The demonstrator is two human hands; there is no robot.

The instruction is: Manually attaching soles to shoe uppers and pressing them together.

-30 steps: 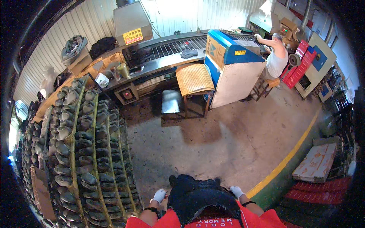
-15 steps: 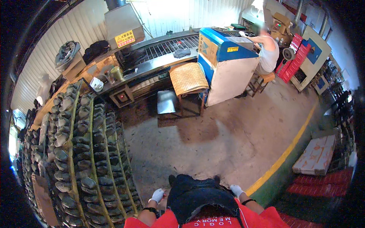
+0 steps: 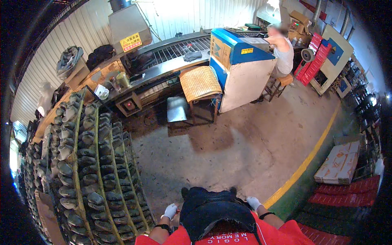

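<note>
Pale corrugated wall (image 3: 183, 18), stained grey floor (image 3: 171, 159), 1 yellow line (image 3: 304, 166)

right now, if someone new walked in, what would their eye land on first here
Probably the tall rack packed with dark shoe-shaped pieces, filling the left side beyond the gloved left hand. Next, likely the bulky blue-and-white machine at upper centre, with a co-worker in a white top to its right. The bright yellow floor line curving down the right side also stands out.
</note>
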